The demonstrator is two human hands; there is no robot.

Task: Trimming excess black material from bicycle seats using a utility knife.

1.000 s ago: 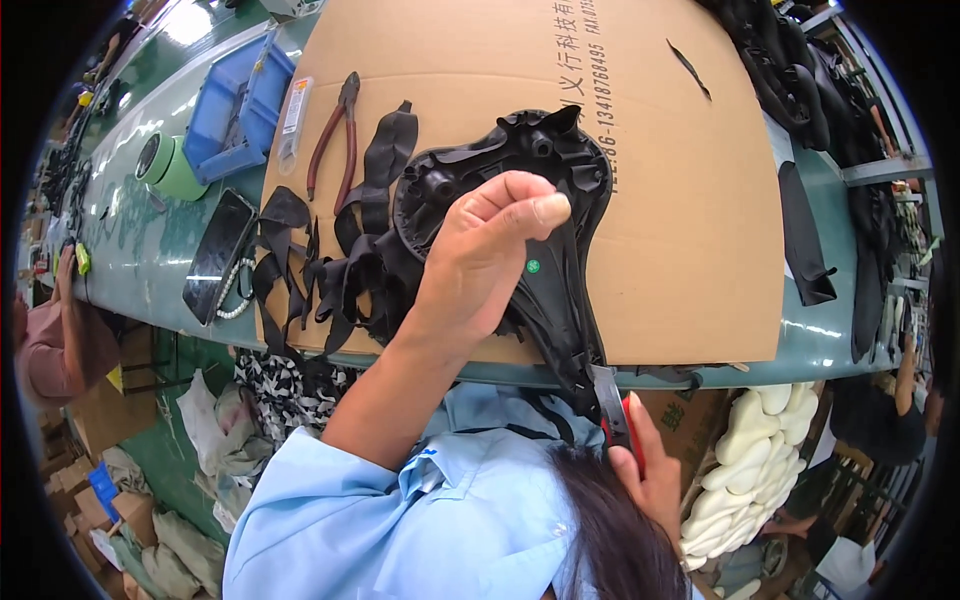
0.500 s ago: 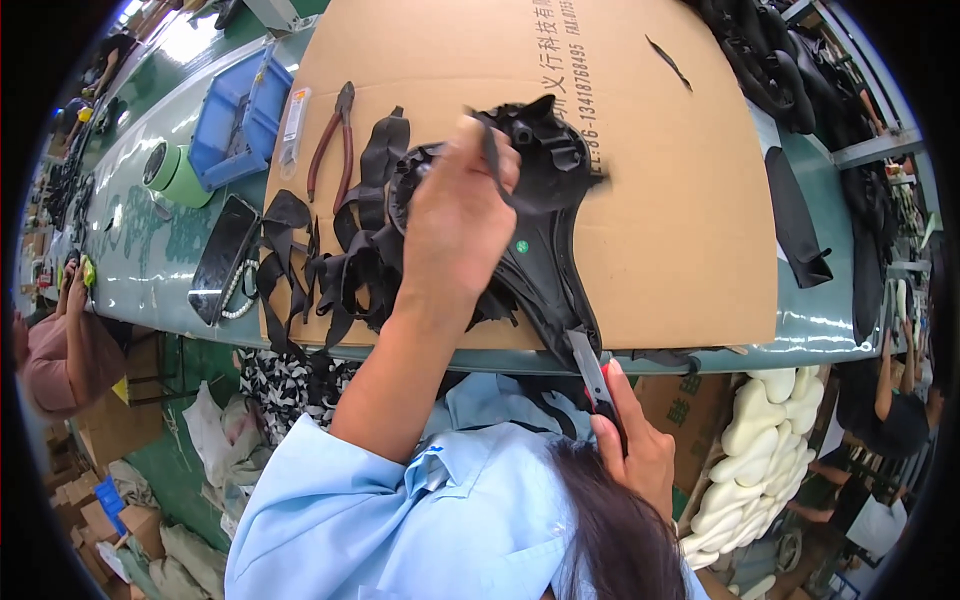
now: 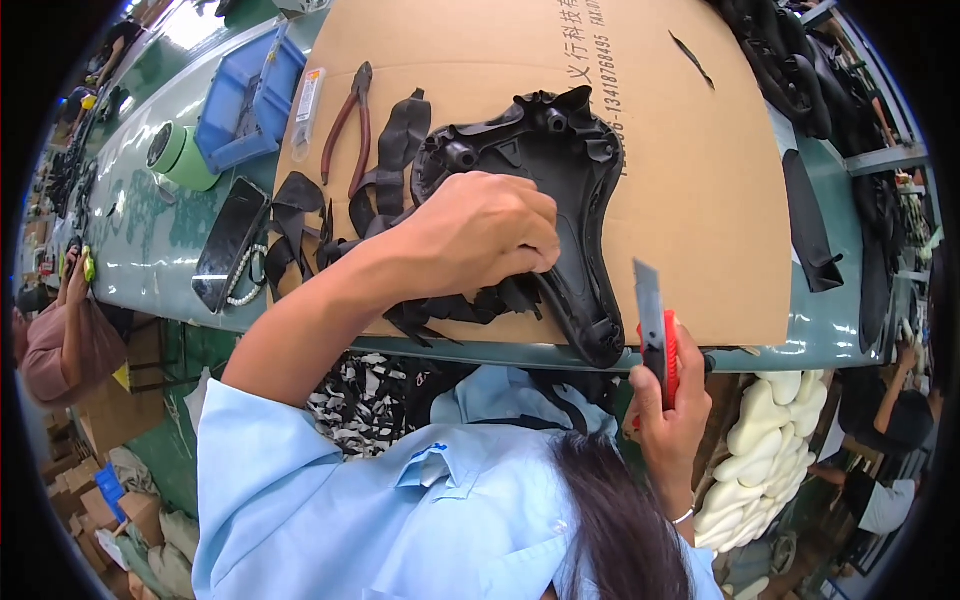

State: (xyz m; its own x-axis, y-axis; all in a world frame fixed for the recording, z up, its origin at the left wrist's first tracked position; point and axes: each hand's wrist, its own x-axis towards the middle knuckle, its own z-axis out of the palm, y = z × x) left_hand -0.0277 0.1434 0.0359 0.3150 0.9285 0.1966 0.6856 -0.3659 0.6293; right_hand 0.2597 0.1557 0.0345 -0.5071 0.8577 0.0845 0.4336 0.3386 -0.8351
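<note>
A black bicycle saddle (image 3: 592, 240) lies underside up near the front edge of the table, its narrow nose toward me. My left hand (image 3: 492, 228) is closed above the saddle's left edge, fingers curled down; whatever they hold is hidden. In my right hand (image 3: 672, 415) is a utility knife (image 3: 655, 325) with a red and black handle, its blade out and pointing up, apart from the saddle's right side. Black trimmed strips (image 3: 403, 135) lie left of the saddle, partly under my left forearm.
A cardboard sheet (image 3: 700, 230) covers the green table. Red-handled pliers (image 3: 348, 130), a blue bin (image 3: 250, 100), a green round container (image 3: 183, 157) and a phone (image 3: 230, 245) lie left. A black piece (image 3: 808, 225) rests right. White padded shapes (image 3: 765, 450) are stacked below the table's right edge.
My left hand has come down and toward me, from over the saddle's wide end with a dark strip. The knife has moved right, off the saddle's nose, and its blade has turned more upright.
</note>
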